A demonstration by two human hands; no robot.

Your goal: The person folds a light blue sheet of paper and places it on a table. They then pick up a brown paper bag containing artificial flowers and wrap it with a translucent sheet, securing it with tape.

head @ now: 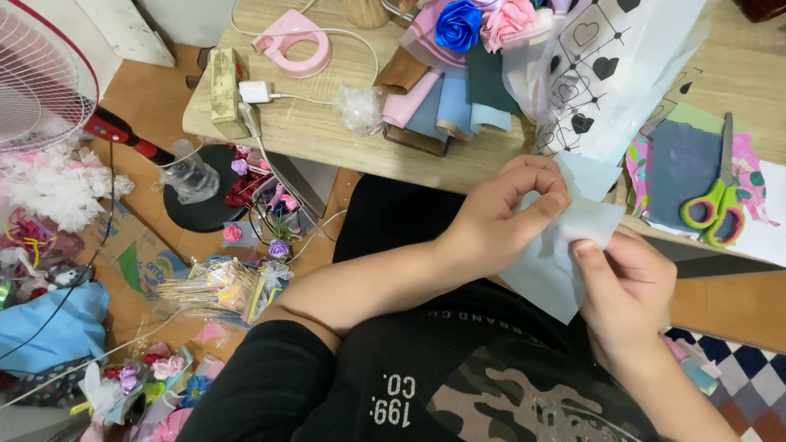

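Both of my hands hold one pale blue sheet of paper (pixel 550 270) over my lap, just in front of the wooden table (pixel 327 131). My left hand (pixel 499 219) pinches the sheet's upper edge between thumb and fingers. My right hand (pixel 626 290) grips the sheet's right corner with the thumb on top. The lower part of the sheet hangs down between the hands.
On the table lie green-handled scissors (pixel 714 205), coloured paper sheets (pixel 446 98), a bouquet with blue and pink paper roses (pixel 483 23) in heart-patterned wrap, a pink tape dispenser (pixel 291 42) and a white charger (pixel 255 92). A fan (pixel 41 74) and craft scraps crowd the floor at left.
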